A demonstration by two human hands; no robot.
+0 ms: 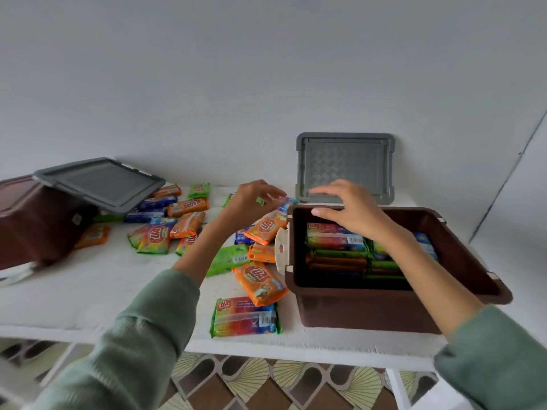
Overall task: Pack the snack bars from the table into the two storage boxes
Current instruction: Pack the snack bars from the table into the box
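Many glossy foil bars [260, 284], brown plastic box [355, 313], right hand [352, 216] spread, left hand [251, 199] unclear

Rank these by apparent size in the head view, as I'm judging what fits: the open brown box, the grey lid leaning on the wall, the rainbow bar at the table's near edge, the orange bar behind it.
1. open brown box
2. grey lid, though farther away
3. rainbow bar and orange bar: alike, unranked

Left box [35, 220] cut off by frame edge; bars [146, 216] part-hidden beneath its lid [100, 182]; fingers [273, 192] of left hand [251, 199] blurred, hold indiscernible.
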